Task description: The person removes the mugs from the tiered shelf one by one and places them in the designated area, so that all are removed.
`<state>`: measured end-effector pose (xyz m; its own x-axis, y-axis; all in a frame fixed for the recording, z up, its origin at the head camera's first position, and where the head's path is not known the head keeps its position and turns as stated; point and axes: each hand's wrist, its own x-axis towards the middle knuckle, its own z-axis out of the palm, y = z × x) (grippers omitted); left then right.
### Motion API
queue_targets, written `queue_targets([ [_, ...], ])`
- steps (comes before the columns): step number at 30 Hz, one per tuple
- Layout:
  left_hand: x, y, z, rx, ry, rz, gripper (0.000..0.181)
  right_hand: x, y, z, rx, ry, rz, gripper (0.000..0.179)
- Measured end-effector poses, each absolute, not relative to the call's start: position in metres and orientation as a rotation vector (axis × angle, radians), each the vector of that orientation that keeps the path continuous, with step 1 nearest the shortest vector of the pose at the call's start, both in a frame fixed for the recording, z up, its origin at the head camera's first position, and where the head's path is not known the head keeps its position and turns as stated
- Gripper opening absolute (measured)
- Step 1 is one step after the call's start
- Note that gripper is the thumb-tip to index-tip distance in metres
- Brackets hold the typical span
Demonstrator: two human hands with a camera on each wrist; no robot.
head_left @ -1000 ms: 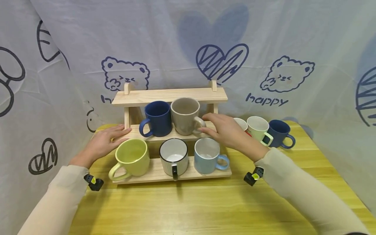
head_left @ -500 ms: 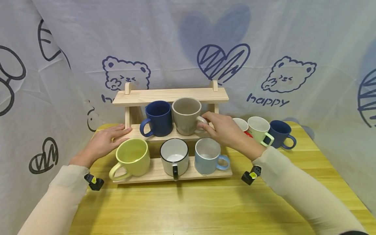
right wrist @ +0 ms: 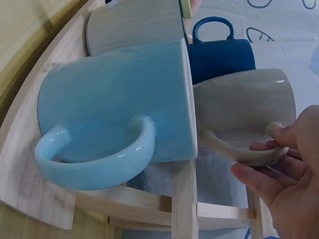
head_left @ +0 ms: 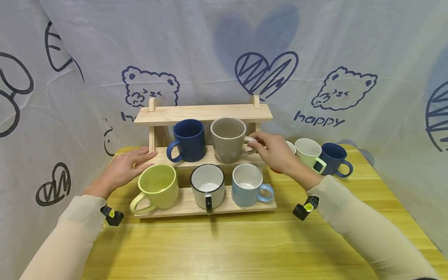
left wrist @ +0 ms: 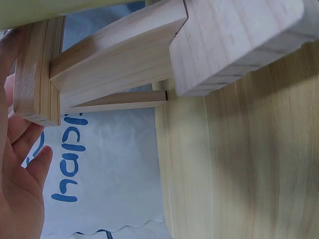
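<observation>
A taupe mug (head_left: 228,140) stands on the middle tier of a wooden shelf rack (head_left: 203,114), beside a dark blue mug (head_left: 189,140). My right hand (head_left: 274,151) pinches the taupe mug's handle (right wrist: 249,155) between thumb and fingers, with the handle pointing right. My left hand (head_left: 122,169) rests on the left end of the middle tier with fingers extended and thumb held apart. On the bottom tier are a yellow-green mug (head_left: 159,186), a white mug with black rim and handle (head_left: 208,186), and a light blue mug (head_left: 247,186).
Behind my right forearm, a pale green mug (head_left: 308,151) and another dark blue mug (head_left: 332,158) stand on the wooden table (head_left: 245,245), next to a partly hidden white-and-red mug (head_left: 290,147). A printed white cloth (head_left: 210,46) hangs behind the rack.
My right hand has taken hold of the taupe mug's handle and moved the mug slightly right, widening its gap from the blue mug. The left hand has stayed in place.
</observation>
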<state>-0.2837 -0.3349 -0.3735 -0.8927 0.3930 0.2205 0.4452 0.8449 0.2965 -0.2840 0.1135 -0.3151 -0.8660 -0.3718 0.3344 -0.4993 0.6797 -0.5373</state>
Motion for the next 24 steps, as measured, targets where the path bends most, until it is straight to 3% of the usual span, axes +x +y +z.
queue_targets([
  [10, -0.284, -0.335, -0.373, -0.665, -2.865, -0.514, 0.048, -0.286, 0.126, -0.318, 0.593, -2.593, 1.449, 0.023],
  [24, -0.284, -0.336, -0.375, -0.682, -2.846, -0.518, 0.047, -0.276, 0.162, -0.311, 0.408, -2.570, 1.513, 0.032],
])
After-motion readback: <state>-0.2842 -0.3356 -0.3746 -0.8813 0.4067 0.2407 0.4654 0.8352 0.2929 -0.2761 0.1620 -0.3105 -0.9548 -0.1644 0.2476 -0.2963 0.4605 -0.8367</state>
